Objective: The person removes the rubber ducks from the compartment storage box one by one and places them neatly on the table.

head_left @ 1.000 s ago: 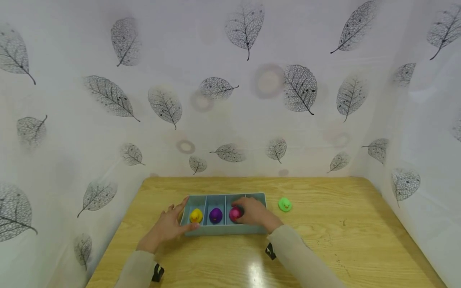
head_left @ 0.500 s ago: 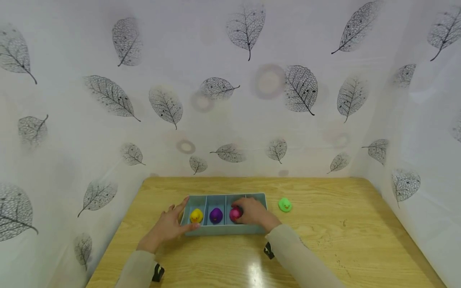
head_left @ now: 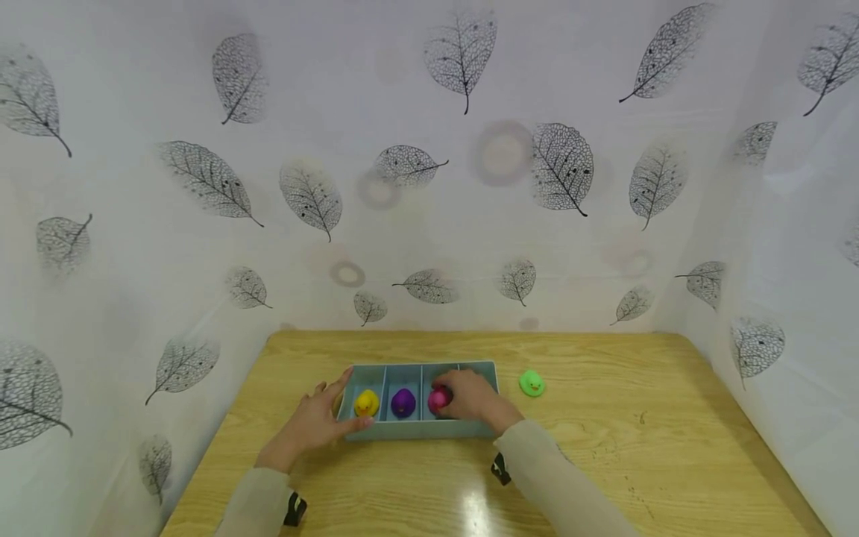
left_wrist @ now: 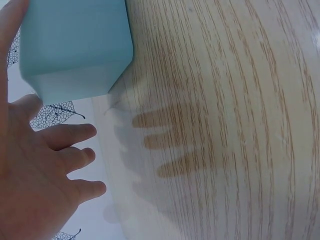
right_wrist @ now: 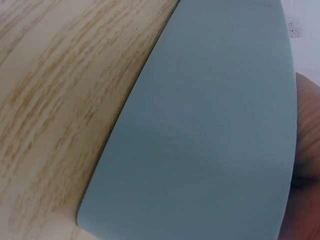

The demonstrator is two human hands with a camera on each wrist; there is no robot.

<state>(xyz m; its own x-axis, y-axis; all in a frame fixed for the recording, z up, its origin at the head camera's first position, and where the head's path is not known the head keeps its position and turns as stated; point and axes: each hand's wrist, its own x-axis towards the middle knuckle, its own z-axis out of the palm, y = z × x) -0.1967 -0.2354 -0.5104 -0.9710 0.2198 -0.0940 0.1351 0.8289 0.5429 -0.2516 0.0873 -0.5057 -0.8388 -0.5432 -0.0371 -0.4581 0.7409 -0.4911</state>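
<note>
A blue-grey divided box (head_left: 416, 430) sits on the table, its left end held by my left hand (head_left: 312, 424) between thumb and index finger. In the left wrist view, the other fingers (left_wrist: 75, 132) of that hand extend past the box's end. My right hand (head_left: 472, 395) reaches into the third compartment from the left and pinches a pink toy duck (head_left: 438, 400). A yellow toy duck (head_left: 366, 403) lies in the leftmost compartment, a purple toy duck (head_left: 403, 403) in the second. My right hand partly covers the rightmost compartment. The box wall (right_wrist: 200, 125) hides most of that hand in the right wrist view.
On the table to the right of the box is a green toy duck (head_left: 532, 383). The wood-grain table (head_left: 604, 447) meets a pale leaf-patterned curtain (head_left: 429, 224) at the back and both sides.
Both hands and the toy ducks keep their places. Only a very slight shift of the whole head view shows.
</note>
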